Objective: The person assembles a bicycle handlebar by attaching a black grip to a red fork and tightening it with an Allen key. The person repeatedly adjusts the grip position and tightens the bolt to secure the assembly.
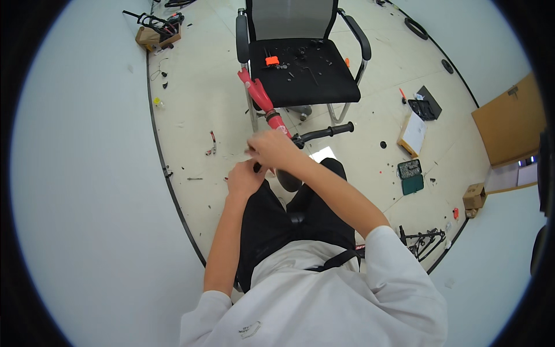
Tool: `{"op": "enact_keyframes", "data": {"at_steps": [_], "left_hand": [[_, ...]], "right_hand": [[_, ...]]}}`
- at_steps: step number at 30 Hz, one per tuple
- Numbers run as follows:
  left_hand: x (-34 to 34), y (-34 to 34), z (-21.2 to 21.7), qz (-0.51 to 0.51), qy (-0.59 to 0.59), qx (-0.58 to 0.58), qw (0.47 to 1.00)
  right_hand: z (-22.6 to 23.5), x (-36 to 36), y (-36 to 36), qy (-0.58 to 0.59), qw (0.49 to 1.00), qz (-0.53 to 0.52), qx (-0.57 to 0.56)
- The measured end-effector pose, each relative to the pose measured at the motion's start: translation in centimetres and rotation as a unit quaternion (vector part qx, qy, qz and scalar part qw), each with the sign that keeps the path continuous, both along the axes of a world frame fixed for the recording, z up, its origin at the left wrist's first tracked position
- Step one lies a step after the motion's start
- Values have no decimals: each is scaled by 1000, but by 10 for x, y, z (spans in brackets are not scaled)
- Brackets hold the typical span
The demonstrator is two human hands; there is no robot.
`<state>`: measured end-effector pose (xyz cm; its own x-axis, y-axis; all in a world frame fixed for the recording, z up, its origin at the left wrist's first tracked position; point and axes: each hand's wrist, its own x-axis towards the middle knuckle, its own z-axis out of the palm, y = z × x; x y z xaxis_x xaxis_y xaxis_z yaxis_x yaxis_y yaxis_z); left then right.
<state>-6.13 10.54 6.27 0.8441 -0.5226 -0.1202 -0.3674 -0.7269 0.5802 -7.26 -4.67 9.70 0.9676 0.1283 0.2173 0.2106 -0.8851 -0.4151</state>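
- A black office chair (300, 63) stands directly ahead of the person; small black parts and an orange piece (272, 60) lie on its seat.
- On the floor to the right: a green parts case (411, 176), a white box (414, 133) and a small cardboard box (474, 196).
- A red bicycle frame (261, 99) slants from the chair's front edge down to the hands; its black handlebar (324, 133) juts out to the right, just beyond the right hand.
- Right hand (273, 147): fingers curled around the frame's stem area; what exactly they pinch cannot be made out.
- Left hand (244, 178): just below the right, fingers bent on a small dark part (256, 167).
- Both forearms rise from the lower edge, over the black-trousered lap.
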Motion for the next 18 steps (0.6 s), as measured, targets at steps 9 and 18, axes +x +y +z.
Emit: {"op": "enact_keyframes", "data": {"at_steps": [9, 18], "left_hand": [[0, 0, -4, 28, 29, 11, 999], [-2, -2, -2, 28, 47, 16, 998]], "right_hand": [[-20, -1, -146, 72, 953, -281, 87], [6, -155, -28, 67, 880, -230, 409]]}}
